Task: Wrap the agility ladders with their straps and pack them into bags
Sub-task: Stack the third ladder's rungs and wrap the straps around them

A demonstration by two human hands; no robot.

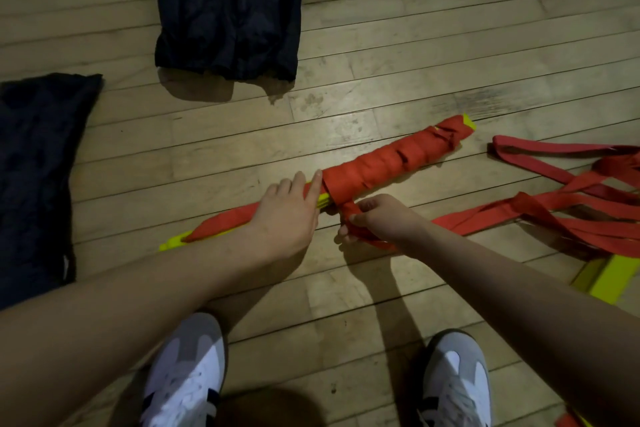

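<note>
— Where's the ladder bundle (381, 163) now?

— On the wood floor (381, 45), just ahead of the shoes (187, 367). Its far half is wound in red strap; the near half shows bare yellow rungs (173, 242).

— And the hands?

— I see the left hand (287, 215) resting flat on the bundle, fingers uncurled, pinning it. The right hand (377, 218) is clenched around the red strap (502, 211) right under the bundle.

— How will it handle?

— I judge the rungs stiff and light, the strap soft and floppy. I'd grip the strap close to the bundle, keeping tension.

— The bags?

— Two dark bags (228, 10) lie flat beyond the bundle, well apart from it.
</note>
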